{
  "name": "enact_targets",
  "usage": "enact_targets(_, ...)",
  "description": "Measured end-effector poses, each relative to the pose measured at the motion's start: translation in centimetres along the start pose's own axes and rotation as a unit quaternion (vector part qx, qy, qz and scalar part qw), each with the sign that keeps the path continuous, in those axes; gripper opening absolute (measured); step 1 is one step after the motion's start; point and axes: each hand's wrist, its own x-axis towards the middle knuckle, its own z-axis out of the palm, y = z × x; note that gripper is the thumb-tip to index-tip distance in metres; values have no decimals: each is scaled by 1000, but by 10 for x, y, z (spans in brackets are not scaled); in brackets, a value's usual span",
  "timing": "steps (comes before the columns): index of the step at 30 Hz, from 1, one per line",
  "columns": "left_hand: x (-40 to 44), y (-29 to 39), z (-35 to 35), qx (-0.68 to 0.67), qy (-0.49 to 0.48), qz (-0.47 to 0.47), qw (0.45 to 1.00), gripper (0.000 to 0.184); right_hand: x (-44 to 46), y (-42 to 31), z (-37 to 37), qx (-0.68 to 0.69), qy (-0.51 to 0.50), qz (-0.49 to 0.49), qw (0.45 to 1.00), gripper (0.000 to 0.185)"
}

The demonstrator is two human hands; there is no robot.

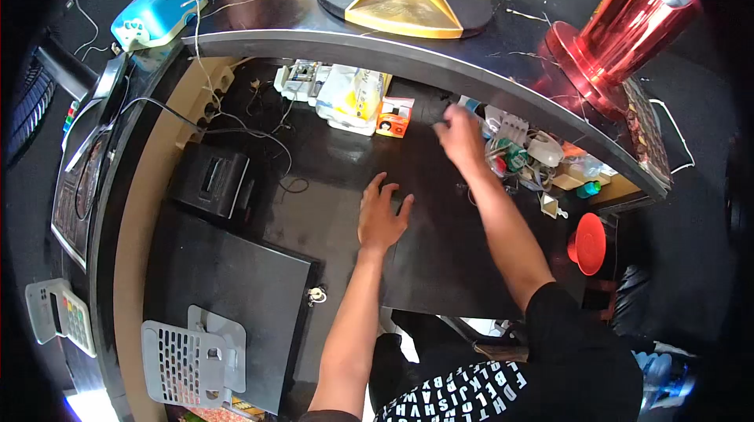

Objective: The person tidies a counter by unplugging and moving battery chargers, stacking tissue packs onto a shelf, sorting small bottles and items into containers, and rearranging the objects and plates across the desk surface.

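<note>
My left hand (382,218) hovers over or rests on the dark desk top (436,253), its fingers spread and nothing in them. My right hand (462,137) is farther forward, its fingers curled in. Whatever it may hold is hidden. Just right of it lies a pile of small items (514,130), with a green-labelled piece (516,158) and a white plastic item (546,149) among them. To its left stands an orange box (394,117), beside a white-and-yellow packet (357,96) at the back of the desk.
A black box-shaped device (210,178) and loose cables (259,136) occupy the left side. Nearer me are a black panel (236,280) and a grey perforated stand (184,363). The raised counter ledge (377,38) curves around the desk. A red round object (587,244) is at right.
</note>
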Motion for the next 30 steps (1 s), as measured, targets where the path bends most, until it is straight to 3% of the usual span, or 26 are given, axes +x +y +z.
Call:
enact_targets(1, -1, -1, 1, 1, 3, 1, 1000, 38, 3, 8, -11, -93, 75, -40, 992, 46)
enact_targets(3, -1, -1, 1, 3, 10, 4, 1000, 37, 19, 15, -31, -189, -61, 55, 979, 47)
enact_targets(4, -1, 0, 0, 1, 6, 0, 1000, 37, 28, 30, -20, -211, -67, 110, 969, 44)
enact_targets(8, -1, -3, 2, -4, 10, 7, 1000, 34, 49, 82, 0, -263, -92, 11, 960, 41)
enact_targets(12, -3, -6, 4, 6, 21, 34, 999, 35, 59, 76, -40, -191, -157, -42, 968, 38)
enact_targets(15, 5, 0, 12, 31, 45, 12, 998, 32, 67, 121, -36, -67, -236, -15, 969, 37)
enact_targets(16, 14, 5, 21, -39, 19, -4, 999, 34, 65, 121, -44, -26, -269, -3, 963, 37)
enact_targets(18, 38, 21, 47, -177, -38, -39, 983, 37, 48, 100, -74, -19, -206, -45, 977, 50)
enact_targets(20, 51, 56, 61, -166, -134, 32, 976, 61, 36, 104, -81, -30, -85, -127, 988, 52)
enact_targets(22, 60, 83, 88, -85, -147, 89, 982, 88, 33, 118, -78, 8, -23, -154, 988, 48)
enact_targets(26, 69, 128, 109, -66, -70, 109, 989, 112, 27, 121, -97, 81, -190, -10, 978, 49)
enact_targets(29, 75, 138, 120, -144, -125, 43, 981, 103, 31, 137, -89, 132, -293, 73, 944, 51)
enact_targets(30, 71, 138, 127, -139, -96, 44, 985, 97, 30, 157, -71, 174, -255, 44, 950, 52)
